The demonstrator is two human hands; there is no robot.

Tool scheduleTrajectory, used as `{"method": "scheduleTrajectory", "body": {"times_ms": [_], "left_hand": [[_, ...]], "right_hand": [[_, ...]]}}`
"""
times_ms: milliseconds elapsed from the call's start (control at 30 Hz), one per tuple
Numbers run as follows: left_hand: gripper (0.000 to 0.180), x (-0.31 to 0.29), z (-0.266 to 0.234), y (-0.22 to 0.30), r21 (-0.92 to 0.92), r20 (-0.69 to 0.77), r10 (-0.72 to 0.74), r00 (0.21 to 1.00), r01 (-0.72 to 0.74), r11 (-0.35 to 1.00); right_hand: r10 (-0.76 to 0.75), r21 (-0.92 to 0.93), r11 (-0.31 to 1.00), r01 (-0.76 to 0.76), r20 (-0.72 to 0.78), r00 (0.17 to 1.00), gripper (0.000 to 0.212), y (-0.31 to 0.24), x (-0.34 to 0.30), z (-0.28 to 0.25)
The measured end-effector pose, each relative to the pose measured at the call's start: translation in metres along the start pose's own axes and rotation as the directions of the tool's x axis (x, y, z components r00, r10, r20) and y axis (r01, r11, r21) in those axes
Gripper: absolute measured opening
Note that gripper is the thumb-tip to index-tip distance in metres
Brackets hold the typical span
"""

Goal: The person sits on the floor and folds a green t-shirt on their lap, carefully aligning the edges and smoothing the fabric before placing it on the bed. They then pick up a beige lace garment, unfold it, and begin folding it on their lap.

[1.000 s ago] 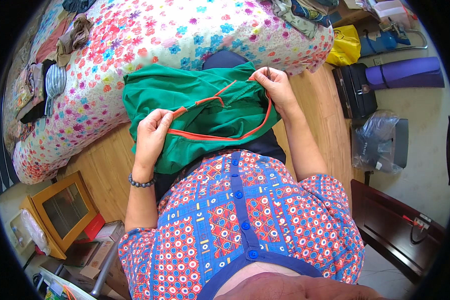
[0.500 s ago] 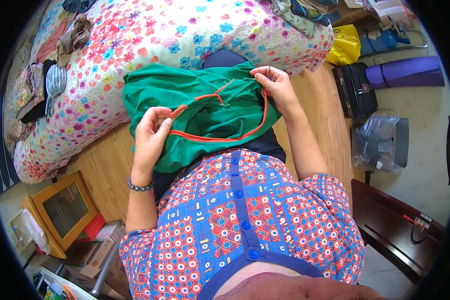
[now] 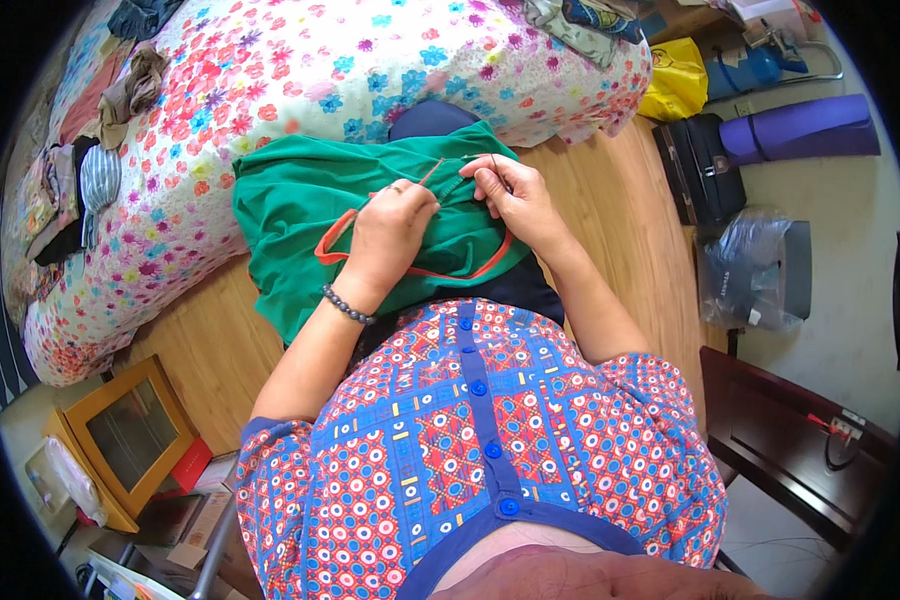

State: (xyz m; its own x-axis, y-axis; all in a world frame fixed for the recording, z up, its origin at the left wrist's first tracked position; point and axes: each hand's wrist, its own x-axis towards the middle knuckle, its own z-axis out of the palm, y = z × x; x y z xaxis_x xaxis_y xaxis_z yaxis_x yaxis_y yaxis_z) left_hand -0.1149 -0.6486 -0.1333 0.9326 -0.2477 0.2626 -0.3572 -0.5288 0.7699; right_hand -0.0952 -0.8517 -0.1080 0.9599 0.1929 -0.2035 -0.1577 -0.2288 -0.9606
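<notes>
Floral bed cover (image 3: pixel 270 80) spans the background from 9 to 1 o'clock of the view, with wood floor (image 3: pixel 190 310) below it and a rolled purple mat (image 3: pixel 825 128) at 2 o'clock. Green cloth (image 3: pixel 295 185) lies across the wearer's lap, just off centre toward 11 o'clock; its orange-red trim (image 3: pixel 485 269) runs along the near edge.

Change noted: half a second ago the left hand (image 3: pixel 390 228) held the trim farther toward 9 o'clock. It has since crossed inward, leaving a slack loop of trim on its 9 o'clock side. Its fingers are closed together on the trim, whose thin end projects toward 1 o'clock. The right hand (image 3: pixel 518 203), at 1 o'clock, has thumb and forefinger nearly together beside a thin dark item, possibly a needle; whether they clamp it cannot be determined. Assessment: handling is now concentrated on one short stretch of edge.
</notes>
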Motion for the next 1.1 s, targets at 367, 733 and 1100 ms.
{"method": "scheduleTrajectory", "body": {"times_ms": [367,733,1100], "left_hand": [[0.012,-0.009,-0.003,0.001,-0.303,0.045,-0.178,0.983,0.183,0.935],[0.009,-0.012,0.002,-0.014,-0.517,0.1,-0.387,0.917,0.38,0.767],[0.009,-0.013,0.002,-0.02,-0.719,0.224,-0.438,0.87,0.451,0.528]], "right_hand": [[-0.307,-0.49,0.813,0.314,0.098,0.947,0.029,-0.012,-0.018,0.008],[-0.244,-0.556,0.781,0.285,0.149,0.958,0.027,-0.013,-0.029,0.01],[-0.355,-0.765,0.515,0.387,0.22,0.908,0.02,-0.021,-0.024,0.038]]}}
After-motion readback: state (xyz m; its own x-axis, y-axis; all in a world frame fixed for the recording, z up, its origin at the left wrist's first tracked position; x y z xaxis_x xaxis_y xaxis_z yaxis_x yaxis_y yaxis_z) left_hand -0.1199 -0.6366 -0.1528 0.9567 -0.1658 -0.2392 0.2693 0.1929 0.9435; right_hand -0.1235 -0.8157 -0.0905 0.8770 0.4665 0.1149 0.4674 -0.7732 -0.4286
